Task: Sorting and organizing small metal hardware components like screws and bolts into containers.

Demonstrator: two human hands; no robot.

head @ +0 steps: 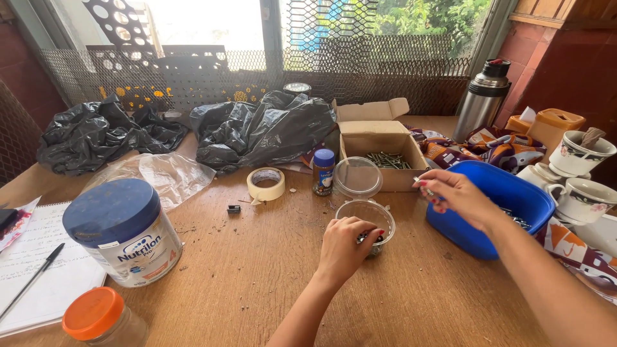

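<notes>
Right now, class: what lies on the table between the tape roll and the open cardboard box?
In the head view, a small blue-capped jar and a clear plastic lid lie between the tape roll and the cardboard box.

Bare forearms, red-painted fingernails.

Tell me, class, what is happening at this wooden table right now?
A person sits at a wooden table. The left hand reaches into a small clear plastic cup that holds small dark metal pieces. The right hand pinches a small metal piece over a blue plastic tub. Behind them stands an open cardboard box of screws, and the cup's clear lid lies beside it. A roll of masking tape lies nearby.
</notes>
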